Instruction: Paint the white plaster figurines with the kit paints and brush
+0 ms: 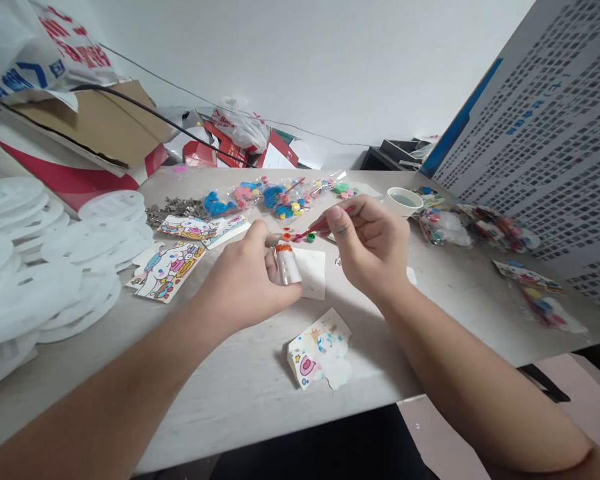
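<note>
My left hand (247,277) is closed around a small clear paint bottle (287,264) with an orange top, held above the grey table (230,380). My right hand (370,243) pinches a thin red paintbrush (313,231), whose tip points left toward the bottle's top. Under the bottle lies a white square of paper (313,273). A partly painted cartoon cut-out (320,350) lies near the table's front edge, below both hands. Small coloured paint caps (300,236) sit just behind the bottle.
Stacks of white round cut-outs (40,267) fill the left side. Coloured cartoon cards (173,267) lie beside them. Bags of paint pots (275,197) line the back, with a white water cup (404,200) at the right. Boxes and bags stand behind; a printed board leans at right.
</note>
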{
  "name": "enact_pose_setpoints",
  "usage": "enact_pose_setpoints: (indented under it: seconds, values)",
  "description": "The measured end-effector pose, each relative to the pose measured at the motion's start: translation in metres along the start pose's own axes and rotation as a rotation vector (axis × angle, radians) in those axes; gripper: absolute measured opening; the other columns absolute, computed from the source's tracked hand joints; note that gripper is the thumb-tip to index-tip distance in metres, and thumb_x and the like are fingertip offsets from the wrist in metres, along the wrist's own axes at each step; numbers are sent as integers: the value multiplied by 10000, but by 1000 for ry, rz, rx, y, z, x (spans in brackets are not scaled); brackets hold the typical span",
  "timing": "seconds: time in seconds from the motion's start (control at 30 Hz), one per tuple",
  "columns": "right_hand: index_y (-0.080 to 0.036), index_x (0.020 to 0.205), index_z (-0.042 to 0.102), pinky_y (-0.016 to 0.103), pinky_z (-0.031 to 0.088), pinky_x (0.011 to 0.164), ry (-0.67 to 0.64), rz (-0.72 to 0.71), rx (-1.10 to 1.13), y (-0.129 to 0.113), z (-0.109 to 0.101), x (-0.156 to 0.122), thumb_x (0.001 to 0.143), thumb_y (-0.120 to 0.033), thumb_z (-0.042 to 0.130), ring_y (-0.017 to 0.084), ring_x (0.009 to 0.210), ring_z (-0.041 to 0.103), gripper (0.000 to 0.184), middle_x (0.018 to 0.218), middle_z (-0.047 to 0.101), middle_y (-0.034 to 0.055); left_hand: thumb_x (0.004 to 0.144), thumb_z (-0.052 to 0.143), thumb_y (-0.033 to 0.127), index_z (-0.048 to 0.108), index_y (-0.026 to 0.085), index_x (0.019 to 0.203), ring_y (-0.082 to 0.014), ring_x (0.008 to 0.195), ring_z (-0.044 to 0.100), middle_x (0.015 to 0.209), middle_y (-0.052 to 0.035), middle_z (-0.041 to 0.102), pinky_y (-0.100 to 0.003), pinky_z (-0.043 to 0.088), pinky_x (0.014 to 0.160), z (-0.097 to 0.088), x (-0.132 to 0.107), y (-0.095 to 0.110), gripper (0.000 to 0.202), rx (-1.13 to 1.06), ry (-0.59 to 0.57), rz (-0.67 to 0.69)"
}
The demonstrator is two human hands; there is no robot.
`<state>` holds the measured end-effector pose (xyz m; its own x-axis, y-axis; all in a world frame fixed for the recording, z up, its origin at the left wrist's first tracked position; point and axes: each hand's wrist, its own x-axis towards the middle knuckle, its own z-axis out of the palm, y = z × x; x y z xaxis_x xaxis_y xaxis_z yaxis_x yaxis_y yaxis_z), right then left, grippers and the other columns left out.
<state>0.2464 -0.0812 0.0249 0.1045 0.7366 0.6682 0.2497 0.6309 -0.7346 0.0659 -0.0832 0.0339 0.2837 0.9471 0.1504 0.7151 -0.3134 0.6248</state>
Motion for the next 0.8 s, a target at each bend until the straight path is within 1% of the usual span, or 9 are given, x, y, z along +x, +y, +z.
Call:
enact_pose_setpoints:
  seconds: [0.1,0.17,0.27,0.37,0.47,0.53,0.6,0.7,0.8]
  values:
    - [-210,814,608,269,558,621,14,16,3,6,-4,6,911,-462,638,123,666,675,271,698,682,4,592,766,414,481,249,921,-188,605,584,722,19,638,-297,361,497,3,4,-8,465,134,-69,-24]
    - [-213,801,606,271,557,623,-12,56,-17,12,-6,9,897,-506,631,125,665,674,310,676,668,2,572,775,448,515,250,942,-211,619,578,748,-5,645,-307,335,490,7,7,-14,493,203,-109,-43]
    - [-197,753,598,256,536,584,-104,155,-16,24,-7,10,867,-541,642,115,622,655,365,633,647,3,566,781,489,568,252,993,-234,647,582,776,-27,657,-316,330,509,16,12,-21,532,228,-154,-60]
    - [-178,721,594,246,526,558,-205,232,4,34,-5,8,827,-563,675,114,612,652,407,635,656,16,567,780,550,610,259,1000,-244,672,587,804,-41,666,-319,328,536,22,15,-25,549,220,-175,-59]
    - [-165,734,605,249,537,568,-272,269,24,40,-2,4,804,-592,680,122,633,666,439,675,681,35,525,791,626,629,262,1039,-247,691,586,839,-49,665,-316,315,550,23,17,-26,651,222,-181,-63]
    - [-161,747,613,254,540,572,-307,290,27,42,-1,2,792,-614,679,120,628,662,460,698,695,45,495,805,645,638,262,1079,-240,682,576,826,-46,651,-311,301,552,22,17,-26,718,211,-183,-58]
    - [-160,753,611,258,541,573,-339,318,22,44,-1,1,773,-634,685,124,632,662,480,717,704,52,510,806,634,648,271,1105,-224,661,563,782,-32,632,-307,292,556,21,18,-26,714,183,-187,-44]
    - [-166,748,593,265,543,588,-355,346,-3,45,1,0,770,-649,681,143,678,680,491,732,705,61,571,797,565,678,290,1084,-200,634,547,709,-6,605,-301,285,562,20,18,-26,594,149,-192,-26]
    - [-173,744,583,281,539,603,-370,338,-71,47,0,0,810,-615,670,154,705,677,455,744,697,67,595,796,483,711,304,1043,-182,605,536,653,12,580,-295,282,560,21,19,-24,490,111,-201,-33]
